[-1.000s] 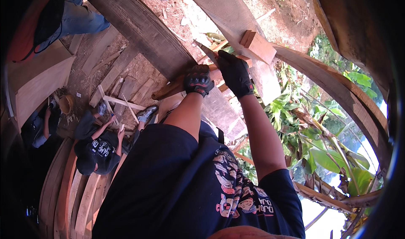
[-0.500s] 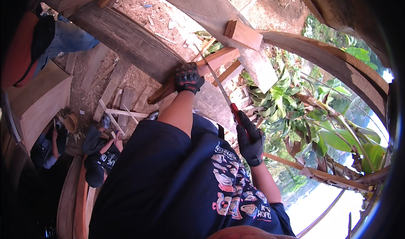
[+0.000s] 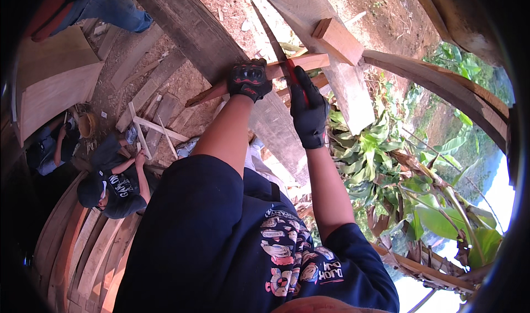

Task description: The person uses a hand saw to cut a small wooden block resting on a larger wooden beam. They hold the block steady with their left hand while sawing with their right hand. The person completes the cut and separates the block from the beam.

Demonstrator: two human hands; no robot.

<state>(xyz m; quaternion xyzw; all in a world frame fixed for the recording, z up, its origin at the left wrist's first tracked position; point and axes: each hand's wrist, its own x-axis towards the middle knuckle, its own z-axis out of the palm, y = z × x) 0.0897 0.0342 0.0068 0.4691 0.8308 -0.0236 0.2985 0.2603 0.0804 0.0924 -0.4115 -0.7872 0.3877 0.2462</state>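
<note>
My left hand (image 3: 248, 80), in a black glove with red marks, is closed round a squared piece of wood (image 3: 310, 62). That piece lies slantwise across a wide grey plank (image 3: 187, 28). In its black glove, my right hand (image 3: 310, 114) grips the red handle of a handsaw (image 3: 269, 34). The blade points away from me and crosses the wood just right of my left hand. Whether its teeth have cut into the wood, I cannot make out. A short wooden block (image 3: 343, 43) sits beyond, on another plank (image 3: 348, 86).
At the far left stands a person in jeans (image 3: 105, 9). Another person in a dark cap (image 3: 118, 188) sits lower left near a thin wooden frame (image 3: 149, 126) and stacked boards (image 3: 99, 252). A curved beam (image 3: 441, 83) and leafy plants (image 3: 381, 141) are on the right.
My right hand has pushed the saw forward, away from me, bringing the red handle up close to the wood. My left hand still holds the piece. The whole view has shifted slightly.
</note>
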